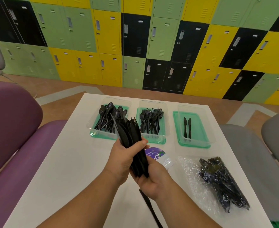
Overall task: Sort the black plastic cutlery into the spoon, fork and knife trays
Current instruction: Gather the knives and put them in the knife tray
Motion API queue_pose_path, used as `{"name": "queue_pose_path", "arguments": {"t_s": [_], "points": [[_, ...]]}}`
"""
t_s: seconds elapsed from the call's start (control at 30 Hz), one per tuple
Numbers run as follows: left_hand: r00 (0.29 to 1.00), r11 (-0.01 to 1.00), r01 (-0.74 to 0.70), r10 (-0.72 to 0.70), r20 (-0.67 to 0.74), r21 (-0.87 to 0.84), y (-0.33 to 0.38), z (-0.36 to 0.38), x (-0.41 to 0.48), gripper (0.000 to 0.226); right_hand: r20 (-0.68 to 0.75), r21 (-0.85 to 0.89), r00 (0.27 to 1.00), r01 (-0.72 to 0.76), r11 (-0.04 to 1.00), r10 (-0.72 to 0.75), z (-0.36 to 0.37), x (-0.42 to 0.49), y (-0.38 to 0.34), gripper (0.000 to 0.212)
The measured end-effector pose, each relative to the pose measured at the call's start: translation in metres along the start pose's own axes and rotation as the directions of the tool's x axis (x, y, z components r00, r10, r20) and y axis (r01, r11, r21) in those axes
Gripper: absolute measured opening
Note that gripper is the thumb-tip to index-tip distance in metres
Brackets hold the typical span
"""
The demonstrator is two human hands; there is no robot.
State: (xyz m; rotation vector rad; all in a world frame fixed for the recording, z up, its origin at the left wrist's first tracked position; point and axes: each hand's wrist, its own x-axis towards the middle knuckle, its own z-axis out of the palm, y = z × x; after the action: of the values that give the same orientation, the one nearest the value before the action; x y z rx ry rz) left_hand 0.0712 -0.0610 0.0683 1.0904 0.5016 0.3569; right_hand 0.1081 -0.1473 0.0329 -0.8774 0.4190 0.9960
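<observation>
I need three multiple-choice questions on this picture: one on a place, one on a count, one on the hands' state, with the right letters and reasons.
1. Where is the knife tray? A. left B. middle C. right
2. How many knives lie in it? A. none B. two C. nine
3. What do the left hand and right hand do? A. both grip a bundle of knives B. both are empty C. each holds one spoon

Answers: 1 C, it stands right of the fork tray. 2 B, two knives lie side by side. 3 A, both hands curl round the bundle.
</observation>
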Motion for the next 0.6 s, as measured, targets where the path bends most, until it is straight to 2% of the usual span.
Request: {"name": "queue_pose_path", "arguments": {"t_s": [0.1, 0.17, 0.2, 0.23, 0.27, 0.3, 0.33, 0.37, 0.43, 0.5, 0.53, 0.57, 0.6], "points": [[0.996, 0.999, 0.033, -0.031, -0.084, 0.029, -0.005, -0.005, 0.003, 0.019, -0.026, -0.118, 0.999, -0.029, 0.993, 0.026, -0.005, 0.002, 0.001, 0.031], [0.984, 0.997, 0.078, -0.08, -0.162, -0.016, -0.009, -0.012, 0.007, 0.018, -0.155, -0.395, 0.987, -0.026, 0.918, -0.039, -0.013, 0.005, -0.002, 0.03], [0.975, 0.993, 0.107, -0.113, -0.191, -0.041, -0.011, -0.018, 0.008, 0.017, -0.213, -0.627, 0.966, -0.021, 0.779, -0.146, -0.021, 0.006, -0.003, 0.028], [0.965, 0.989, 0.137, -0.147, -0.215, -0.06, -0.014, -0.024, 0.008, 0.016, -0.208, -0.855, 0.935, -0.032, 0.517, -0.287, -0.032, 0.008, -0.005, 0.027], [0.955, 0.983, 0.167, -0.18, -0.236, -0.074, -0.018, -0.031, 0.008, 0.017, -0.125, -0.982, 0.91, -0.059, 0.177, -0.395, -0.044, 0.009, -0.005, 0.026], [0.943, 0.977, 0.196, -0.211, -0.255, -0.083, -0.021, -0.037, 0.008, 0.018, -0.051, -0.99, 0.897, -0.104, -0.099, -0.439, -0.057, 0.009, -0.004, 0.026], [0.93, 0.97, 0.225, -0.241, -0.276, -0.091, -0.025, -0.043, 0.008, 0.017, -0.02, -0.951, 0.901, -0.15, -0.269, -0.434, -0.068, 0.009, -0.002, 0.025], [0.917, 0.962, 0.252, -0.271, -0.294, -0.101, -0.028, -0.048, 0.007, 0.014, -0.008, -0.91, 0.912, -0.177, -0.376, -0.411, -0.078, 0.009, 0.003, 0.027], [0.896, 0.949, 0.294, -0.314, -0.314, -0.109, -0.035, -0.055, 0.004, 0.011, -0.002, -0.846, 0.929, -0.198, -0.494, -0.369, -0.091, 0.009, 0.015, 0.03], [0.886, 0.941, 0.324, -0.339, -0.316, -0.099, -0.04, -0.059, 0.002, 0.012, 0.023, -0.855, 0.926, -0.177, -0.487, -0.376, -0.097, 0.01, 0.022, 0.022], [0.884, 0.938, 0.334, -0.345, -0.315, -0.091, -0.042, -0.06, 0.001, 0.012, 0.04, -0.863, 0.918, -0.167, -0.477, -0.394, -0.099, 0.011, 0.023, 0.01], [0.883, 0.936, 0.341, -0.35, -0.313, -0.086, -0.045, -0.061, -0.001, 0.012, 0.048, -0.873, 0.911, -0.162, -0.461, -0.41, -0.1, 0.011, 0.022, 0.01], [0.881, 0.934, 0.348, -0.355, -0.312, -0.081, -0.047, -0.062, -0.002, 0.013, 0.042, -0.876, 0.908, -0.167, -0.452, -0.417, -0.101, 0.012, 0.022, 0.024]]}}
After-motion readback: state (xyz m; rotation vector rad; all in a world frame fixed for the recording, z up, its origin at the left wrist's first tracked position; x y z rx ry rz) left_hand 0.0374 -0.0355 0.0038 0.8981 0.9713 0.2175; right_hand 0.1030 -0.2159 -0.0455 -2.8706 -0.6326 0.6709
